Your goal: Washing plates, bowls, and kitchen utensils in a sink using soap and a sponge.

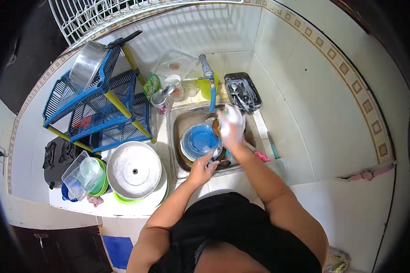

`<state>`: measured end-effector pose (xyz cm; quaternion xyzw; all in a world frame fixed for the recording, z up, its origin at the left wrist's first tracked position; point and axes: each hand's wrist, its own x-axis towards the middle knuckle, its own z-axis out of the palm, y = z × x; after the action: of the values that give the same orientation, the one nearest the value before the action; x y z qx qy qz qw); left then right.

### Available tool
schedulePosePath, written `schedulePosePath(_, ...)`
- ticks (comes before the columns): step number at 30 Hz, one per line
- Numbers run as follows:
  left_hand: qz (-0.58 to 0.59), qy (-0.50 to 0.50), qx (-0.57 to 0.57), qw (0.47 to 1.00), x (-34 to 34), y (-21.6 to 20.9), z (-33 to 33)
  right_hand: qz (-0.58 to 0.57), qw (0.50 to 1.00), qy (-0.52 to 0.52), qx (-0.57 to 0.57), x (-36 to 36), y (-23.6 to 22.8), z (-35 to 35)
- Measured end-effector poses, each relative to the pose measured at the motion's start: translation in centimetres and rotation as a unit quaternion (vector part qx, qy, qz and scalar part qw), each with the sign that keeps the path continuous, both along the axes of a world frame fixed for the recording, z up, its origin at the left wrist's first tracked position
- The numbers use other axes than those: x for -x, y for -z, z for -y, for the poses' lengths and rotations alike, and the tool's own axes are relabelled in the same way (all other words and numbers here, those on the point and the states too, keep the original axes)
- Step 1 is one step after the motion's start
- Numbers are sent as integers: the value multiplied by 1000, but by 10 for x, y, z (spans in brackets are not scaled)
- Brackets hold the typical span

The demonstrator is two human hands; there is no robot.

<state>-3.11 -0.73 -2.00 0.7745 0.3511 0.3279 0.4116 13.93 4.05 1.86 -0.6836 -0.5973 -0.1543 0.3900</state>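
Note:
A steel sink holds a round blue plastic container with a pale rim, among other dishes. At its near right edge, my left hand is closed, with thumb and fingers brought together; what they grip is hard to make out. My right hand, thick with white suds, is curled around a foamy lump with a touch of green, which looks like a soapy sponge. Right beside it is a brown rounded utensil end. A dark spoon-like piece lies by my left fingertips.
Behind the sink stands a tap with a blue hose end. A black tray of soapy cutlery sits behind right, a knife at the right. Leftward are a blue rack, a large round pan and stacked green bowls.

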Motion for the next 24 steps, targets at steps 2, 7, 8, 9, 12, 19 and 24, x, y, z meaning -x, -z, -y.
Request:
schedulePosePath(2,-63,16,72,995,-1,-16,3,-194,977,-93,6,-43,5,-31)
schedulePosePath(7,-16,33,52,998,6,-3,8,-251,962,1,108,-61,14,-48)
schedulePosePath(8,-16,29,94,995,9,3,7,-180,984,-1,12,-40,18,-44)
schedulePosePath(9,-62,16,62,996,7,-11,8,-153,986,-50,-41,-29,29,-35)
schedulePosePath(12,-65,2,53,996,17,1,5,-117,981,-133,-81,-15,28,-23)
schedulePosePath(19,-38,34,-21,998,13,4,12,-291,946,72,124,-63,24,-38)
schedulePosePath(24,-75,21,66,995,23,3,4,-96,988,-74,-95,-4,26,-7)
